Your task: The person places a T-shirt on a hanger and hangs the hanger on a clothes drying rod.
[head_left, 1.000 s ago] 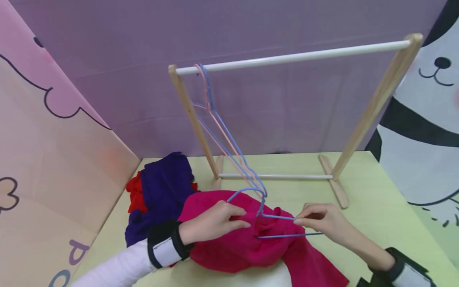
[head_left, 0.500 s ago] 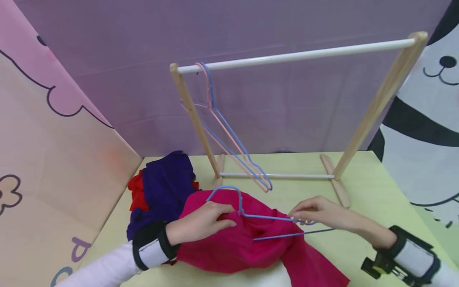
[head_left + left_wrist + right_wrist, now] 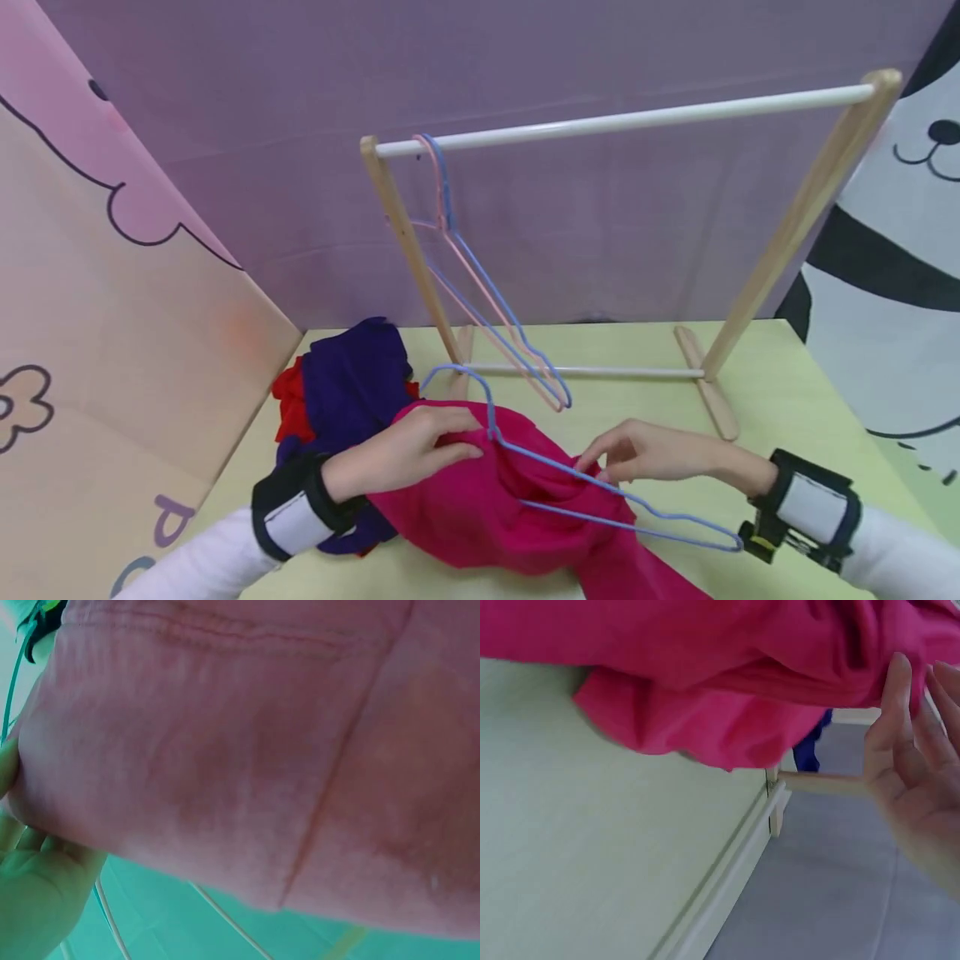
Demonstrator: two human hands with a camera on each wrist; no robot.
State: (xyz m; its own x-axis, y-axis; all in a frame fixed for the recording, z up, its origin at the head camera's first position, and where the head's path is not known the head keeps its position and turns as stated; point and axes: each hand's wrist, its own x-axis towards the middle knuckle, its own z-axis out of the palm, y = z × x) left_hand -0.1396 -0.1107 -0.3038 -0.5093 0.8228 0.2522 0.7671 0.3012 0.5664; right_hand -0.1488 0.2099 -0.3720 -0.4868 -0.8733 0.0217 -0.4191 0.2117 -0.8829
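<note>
A magenta garment (image 3: pixel 480 517) lies bunched on the table. My left hand (image 3: pixel 408 446) grips its upper edge, thumb on the cloth; the left wrist view shows the same hand (image 3: pixel 45 885) at the edge of the fabric. A blue clothes hanger (image 3: pixel 637 502) is partly inside the garment: its left end is hidden in the cloth, its hook stands up beside my left hand, and its right end sticks out. My right hand (image 3: pixel 656 450) pinches the garment's edge behind the hanger's bar. In the right wrist view, that hand (image 3: pixel 922 765) has cloth between thumb and fingers.
A wooden rack with a white rail (image 3: pixel 622 122) stands at the back. A pink hanger (image 3: pixel 480 279) and another blue hanger (image 3: pixel 489 287) hang at its left end. Dark blue cloth (image 3: pixel 352 383) and red cloth (image 3: pixel 292 404) lie in a pile at the left.
The blue hanger slid left into the garment, then its right end dropped toward the front. My right hand let go of the hanger and took the garment's edge. My left hand shifted slightly left.
</note>
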